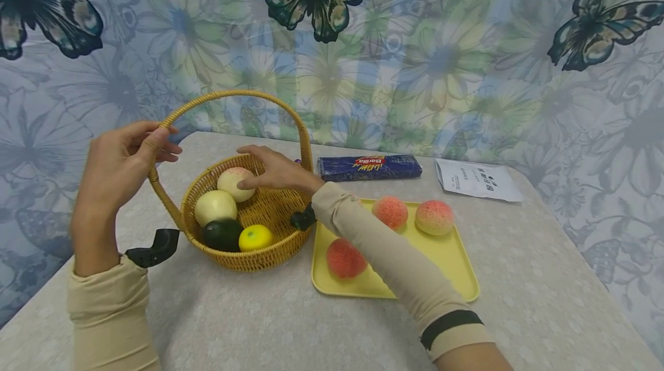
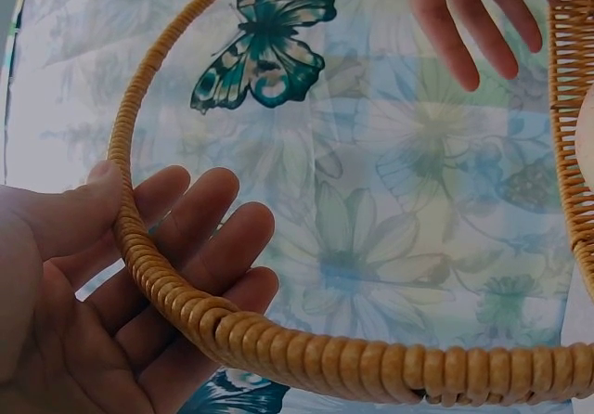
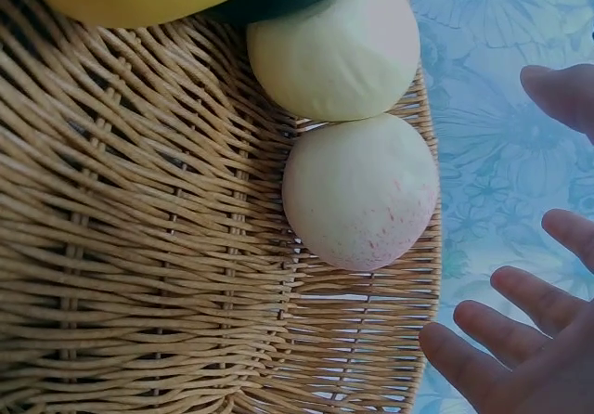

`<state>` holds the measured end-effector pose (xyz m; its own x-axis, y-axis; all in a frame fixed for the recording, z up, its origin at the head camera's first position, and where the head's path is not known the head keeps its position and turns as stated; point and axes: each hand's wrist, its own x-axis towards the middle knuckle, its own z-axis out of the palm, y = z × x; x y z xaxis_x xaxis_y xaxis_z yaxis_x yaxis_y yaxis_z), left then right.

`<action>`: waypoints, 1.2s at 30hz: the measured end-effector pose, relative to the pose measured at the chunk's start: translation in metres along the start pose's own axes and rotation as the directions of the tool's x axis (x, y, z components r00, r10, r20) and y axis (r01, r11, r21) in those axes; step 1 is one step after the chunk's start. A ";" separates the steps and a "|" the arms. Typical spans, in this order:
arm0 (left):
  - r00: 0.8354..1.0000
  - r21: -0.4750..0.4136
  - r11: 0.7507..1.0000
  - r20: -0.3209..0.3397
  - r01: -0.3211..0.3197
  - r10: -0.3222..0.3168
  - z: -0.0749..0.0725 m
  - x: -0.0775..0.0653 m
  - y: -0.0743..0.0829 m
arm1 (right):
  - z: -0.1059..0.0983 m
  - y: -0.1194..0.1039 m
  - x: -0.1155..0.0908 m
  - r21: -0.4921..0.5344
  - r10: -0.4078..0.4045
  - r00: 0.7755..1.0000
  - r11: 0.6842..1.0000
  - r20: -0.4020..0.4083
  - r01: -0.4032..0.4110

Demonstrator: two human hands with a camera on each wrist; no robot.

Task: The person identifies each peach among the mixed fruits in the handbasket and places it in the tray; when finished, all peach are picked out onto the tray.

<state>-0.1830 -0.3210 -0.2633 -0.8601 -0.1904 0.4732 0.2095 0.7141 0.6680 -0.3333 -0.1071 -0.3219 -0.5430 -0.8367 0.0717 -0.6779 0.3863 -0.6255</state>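
Note:
A wicker basket [image 1: 275,215] stands at the left of the table. My left hand [image 1: 116,166] holds its arched handle [image 2: 288,356] on the left side, thumb in front and fingers behind. Over the basket's far part reaches my right hand [image 1: 280,170], fingers spread and nothing in its grasp. Close by its thumb lies a pale peach [image 3: 362,191] with pink specks. A pale yellow-green round fruit [image 1: 214,209] touches that peach. Nearer the front rim are a dark green oval fruit [image 1: 220,236] and a yellow lemon [image 1: 256,238].
Right of the basket lies a yellow tray [image 1: 436,273] with three reddish peaches [image 1: 390,212], partly covered by my right sleeve. Behind it are a blue Barilla box [image 1: 369,168] and a white packet [image 1: 478,181]. A butterfly-patterned curtain [image 1: 353,71] hangs at the table's back.

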 end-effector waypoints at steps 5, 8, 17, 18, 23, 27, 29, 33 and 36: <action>1.000 -0.011 1.000 -0.001 -0.002 0.002 0.000 0.000 0.000 | 0.004 0.001 0.004 -0.033 0.001 0.998 0.999 0.062 0.001; 1.000 -0.013 1.000 -0.001 -0.002 0.001 0.000 0.000 -0.001 | 0.006 0.002 0.007 -0.019 -0.031 0.993 0.999 0.115 0.033; 1.000 -0.015 1.000 -0.004 -0.009 0.009 -0.001 0.000 0.001 | 0.013 0.002 0.011 -0.016 -0.005 0.975 1.000 0.220 0.009; 1.000 -0.013 1.000 -0.004 -0.010 0.010 0.000 0.000 0.001 | 0.014 0.001 0.011 -0.028 0.002 0.973 1.000 0.232 0.004; 1.000 -0.012 1.000 -0.005 -0.015 0.015 0.000 0.001 0.000 | 0.014 -0.002 0.012 -0.079 -0.005 0.962 0.996 0.271 0.028; 1.000 -0.012 1.000 -0.006 -0.017 0.017 0.000 0.001 0.000 | 0.013 -0.002 0.012 -0.107 0.003 0.976 0.994 0.218 0.020; 1.000 -0.008 1.000 -0.006 -0.016 0.016 0.000 0.002 0.000 | 0.012 -0.002 0.012 -0.115 0.024 0.981 0.993 0.195 -0.002; 1.000 0.000 1.000 -0.004 -0.015 0.015 0.000 0.001 -0.001 | 0.011 0.001 0.009 -0.117 0.045 0.975 0.993 0.216 -0.020; 1.000 0.003 1.000 -0.002 -0.015 0.015 0.000 0.001 0.000 | 0.010 0.001 0.007 -0.142 0.065 0.976 0.989 0.208 -0.036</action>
<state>-0.1834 -0.3215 -0.2631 -0.8560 -0.1813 0.4842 0.2207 0.7188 0.6593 -0.3328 -0.1165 -0.3303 -0.4711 -0.8721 -0.1323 -0.7218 0.4673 -0.5105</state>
